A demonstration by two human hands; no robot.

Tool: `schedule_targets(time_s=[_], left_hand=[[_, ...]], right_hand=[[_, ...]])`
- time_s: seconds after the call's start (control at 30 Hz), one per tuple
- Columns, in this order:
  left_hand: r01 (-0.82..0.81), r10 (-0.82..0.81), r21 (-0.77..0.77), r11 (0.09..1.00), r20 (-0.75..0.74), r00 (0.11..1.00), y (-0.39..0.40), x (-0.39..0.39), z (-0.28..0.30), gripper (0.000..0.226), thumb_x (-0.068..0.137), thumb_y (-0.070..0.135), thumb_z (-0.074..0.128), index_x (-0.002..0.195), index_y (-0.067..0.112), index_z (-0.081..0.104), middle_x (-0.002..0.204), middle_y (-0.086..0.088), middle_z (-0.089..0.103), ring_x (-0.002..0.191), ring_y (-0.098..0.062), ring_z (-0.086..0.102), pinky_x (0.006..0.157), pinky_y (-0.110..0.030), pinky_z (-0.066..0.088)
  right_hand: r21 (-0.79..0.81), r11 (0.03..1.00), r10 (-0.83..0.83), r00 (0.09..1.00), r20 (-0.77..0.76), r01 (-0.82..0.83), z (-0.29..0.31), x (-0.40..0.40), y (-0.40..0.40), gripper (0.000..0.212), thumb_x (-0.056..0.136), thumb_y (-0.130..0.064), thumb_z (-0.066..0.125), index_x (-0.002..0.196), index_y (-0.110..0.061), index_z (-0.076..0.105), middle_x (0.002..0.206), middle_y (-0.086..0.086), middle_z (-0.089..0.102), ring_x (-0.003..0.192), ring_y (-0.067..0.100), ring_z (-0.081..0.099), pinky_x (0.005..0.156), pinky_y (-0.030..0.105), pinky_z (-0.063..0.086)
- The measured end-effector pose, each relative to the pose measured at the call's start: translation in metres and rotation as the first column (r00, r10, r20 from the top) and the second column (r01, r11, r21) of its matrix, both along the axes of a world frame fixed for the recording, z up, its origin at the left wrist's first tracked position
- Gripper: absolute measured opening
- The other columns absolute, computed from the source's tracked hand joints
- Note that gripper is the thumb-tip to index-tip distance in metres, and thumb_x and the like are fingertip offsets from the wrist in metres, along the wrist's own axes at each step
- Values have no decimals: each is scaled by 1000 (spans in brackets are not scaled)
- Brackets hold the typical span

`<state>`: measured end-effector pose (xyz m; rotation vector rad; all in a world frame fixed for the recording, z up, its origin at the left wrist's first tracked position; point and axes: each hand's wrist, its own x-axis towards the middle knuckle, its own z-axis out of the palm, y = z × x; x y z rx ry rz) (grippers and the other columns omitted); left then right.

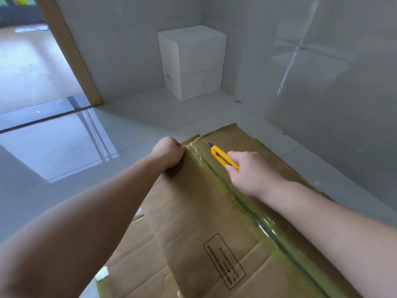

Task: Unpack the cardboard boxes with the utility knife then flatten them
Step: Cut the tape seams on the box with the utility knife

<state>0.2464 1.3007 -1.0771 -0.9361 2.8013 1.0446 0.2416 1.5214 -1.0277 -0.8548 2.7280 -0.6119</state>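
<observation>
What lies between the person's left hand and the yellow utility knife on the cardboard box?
In the head view, a strip of clear tape along the box seam separates the left hand from the utility knife.

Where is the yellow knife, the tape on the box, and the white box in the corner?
yellow knife (223,157): head view, middle of its yellow handle.
tape (247,208): head view, middle of the strip along the box seam.
white box (199,61): head view, its front face.
</observation>
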Motion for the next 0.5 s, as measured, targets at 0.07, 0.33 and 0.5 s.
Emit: schedule_targets(time_s=[0.07,0.33,0.5], left_hand=[[6,-5,35,999,-42,999,1,3,-5,28,96,30,51,104,11,68,96,-4,63,90,-24,59,76,-27,44],[8,-1,78,997,-83,997,-1,3,-17,24,96,33,50,101,18,69,90,0,60,88,-21,57,75,-26,42],[-1,10,88,996,-103,995,0,3,-20,22,96,34,51,100,20,67,90,1,61,90,-22,57,75,-26,42]], right_hand=[[60,998,6,1000,14,-7,-3,-7,-17,17,94,-18,50,84,-5,52,66,1,43,58,24,41,54,30,34],[199,980,-24,1000,19,19,-11,-16,-50,19,93,-16,50,75,-11,46,70,2,45,58,21,43,47,26,30],[263,965,-18,1000,12,14,-9,-20,-58,24,90,-10,52,67,-13,43,67,3,45,54,19,42,45,24,28]])
